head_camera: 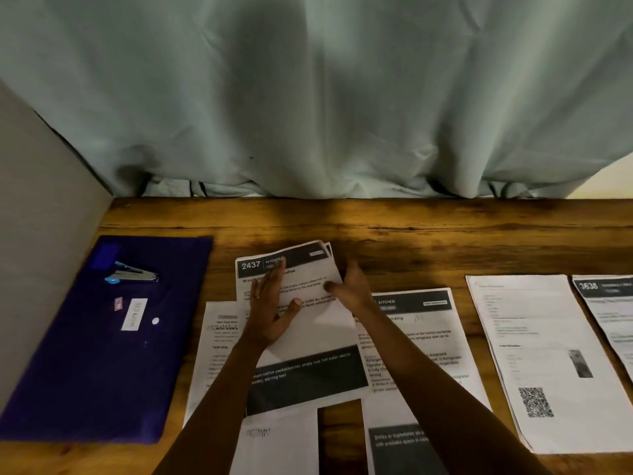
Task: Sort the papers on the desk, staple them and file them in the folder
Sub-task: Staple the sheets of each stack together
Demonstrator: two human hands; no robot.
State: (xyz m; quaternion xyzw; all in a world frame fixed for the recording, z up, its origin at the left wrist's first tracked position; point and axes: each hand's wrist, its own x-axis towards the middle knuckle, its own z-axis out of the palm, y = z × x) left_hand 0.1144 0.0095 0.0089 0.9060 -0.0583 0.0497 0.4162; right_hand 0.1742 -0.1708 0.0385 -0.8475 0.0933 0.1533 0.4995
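A thin stack of printed sheets headed "2437 KITCHEN" (pixel 301 337) lies in the middle of the wooden desk (pixel 376 228). My left hand (pixel 270 303) rests flat on it, fingers straight. My right hand (pixel 349 289) is at the stack's right edge, its thumb on top of the sheet. A second "KITCHEN" sheet (pixel 421 341) lies under my right forearm. Another sheet (pixel 215 347) lies under the stack's left side. At the left is a purple folder (pixel 102 354) with a blue stapler (pixel 132 272) on it.
At the right lie a sheet with a QR code (pixel 544 354) and a sheet headed "3638" (pixel 609 313). A box of staples (pixel 118 304) and a white label (pixel 134 314) sit on the folder. A pale curtain (pixel 325 97) hangs behind the desk, a grey wall (pixel 37 200) at left.
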